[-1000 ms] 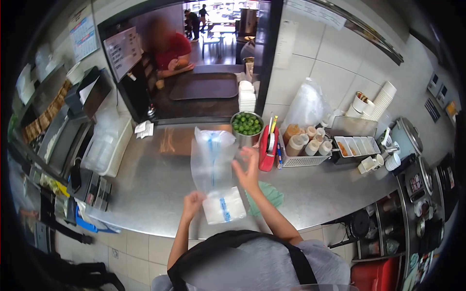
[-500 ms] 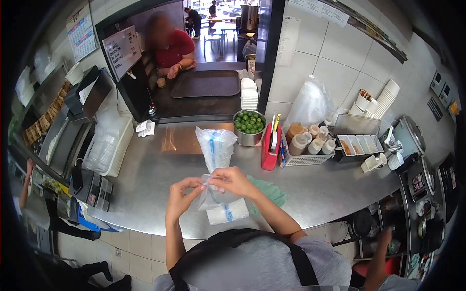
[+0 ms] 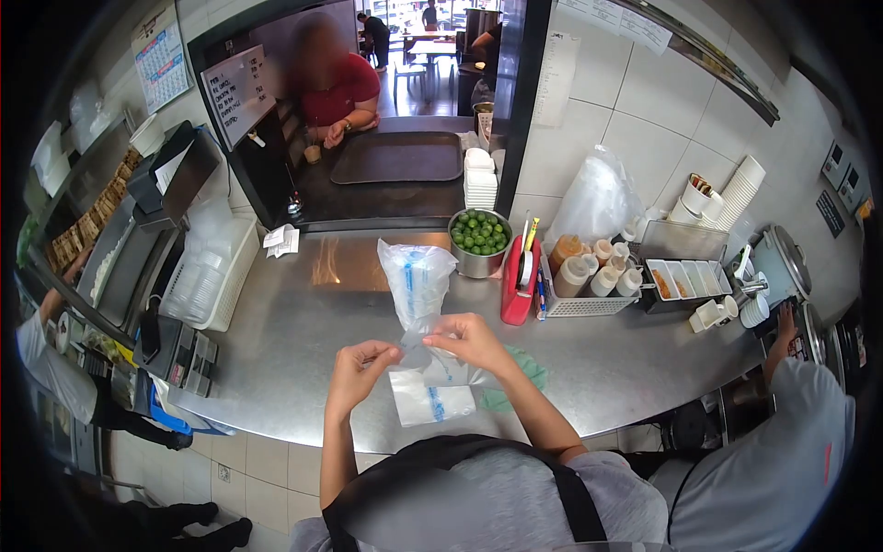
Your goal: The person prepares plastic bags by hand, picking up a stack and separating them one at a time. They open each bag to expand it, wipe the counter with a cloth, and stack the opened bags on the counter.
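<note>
Above the steel counter, a thin clear plastic bag point(image 3: 417, 346) is pinched between my two hands. My left hand point(image 3: 361, 370) grips its left edge between thumb and fingers. My right hand point(image 3: 469, 342) holds it from the other side, with part of the film hanging below the fingers. Directly beneath lies a flat stack of plastic bags point(image 3: 418, 402) with blue print. Farther from me, a larger clear bag point(image 3: 416, 276) with blue print rests on the counter. Partly behind my right forearm is a green cloth point(image 3: 521, 373).
A pot of green limes point(image 3: 479, 241), a red tape dispenser point(image 3: 518, 290) and a basket of sauce bottles point(image 3: 589, 304) line the counter's back right. Beyond the serving window are a dark tray point(image 3: 397, 158) and a person in red. A co-worker in grey point(image 3: 763, 460) stands at my right.
My hands have moved slightly apart and the film is spread between them. The co-worker at right has come further into view, an arm reaching toward the pots.
</note>
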Available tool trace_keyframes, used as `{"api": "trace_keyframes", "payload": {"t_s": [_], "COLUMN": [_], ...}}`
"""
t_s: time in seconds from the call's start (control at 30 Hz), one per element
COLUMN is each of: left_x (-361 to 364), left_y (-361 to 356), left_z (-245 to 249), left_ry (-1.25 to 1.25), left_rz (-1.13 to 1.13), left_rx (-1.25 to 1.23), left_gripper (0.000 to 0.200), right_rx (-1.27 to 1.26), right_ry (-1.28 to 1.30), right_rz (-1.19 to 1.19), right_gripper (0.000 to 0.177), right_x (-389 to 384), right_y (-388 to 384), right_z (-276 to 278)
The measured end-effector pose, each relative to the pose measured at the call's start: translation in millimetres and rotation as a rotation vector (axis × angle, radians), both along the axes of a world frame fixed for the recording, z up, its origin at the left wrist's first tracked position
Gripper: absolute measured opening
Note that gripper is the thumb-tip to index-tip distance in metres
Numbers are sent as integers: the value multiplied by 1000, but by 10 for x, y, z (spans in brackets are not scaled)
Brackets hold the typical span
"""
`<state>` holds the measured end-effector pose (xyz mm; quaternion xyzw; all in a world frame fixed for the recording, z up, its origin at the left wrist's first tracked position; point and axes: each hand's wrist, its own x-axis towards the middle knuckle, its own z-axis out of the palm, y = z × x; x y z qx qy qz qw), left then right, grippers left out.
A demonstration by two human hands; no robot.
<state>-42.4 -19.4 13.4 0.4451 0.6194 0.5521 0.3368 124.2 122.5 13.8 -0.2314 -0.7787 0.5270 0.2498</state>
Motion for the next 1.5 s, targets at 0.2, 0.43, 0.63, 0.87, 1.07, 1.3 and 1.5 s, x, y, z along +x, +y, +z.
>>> {"api": "trace_keyframes", "payload": {"t_s": [0.2,0.43,0.63,0.87,1.07,1.3,1.5], "left_x": [-56,56,116,194,146,-61,-96], "left_y": [1,96,164,167,224,137,211], "left_z": [-78,-170,-360,-270,-249,-280,-291], "left_ry": [-96,-301,-579,-438,-161,-738,-280], "left_rz": [-128,-158,-221,-234,-489,-506,-721], "left_rx": [-40,-104,-49,139,436,252,-109], "left_gripper": [9,14,21,17,27,32,29], "right_rx": [-17,671,569,29,-237,-615,-566], "right_ry": [86,85,10,275,417,43,382], "right_rz": [71,248,507,545,474,664,823], "right_gripper": [25,42,16,18,21,27,34], "right_x": [44,93,54,100,90,142,209], "right_y": [183,-132,-2,-158,-139,-201,-111], "right_z": [-201,300,161,217,43,-76,-4]}}
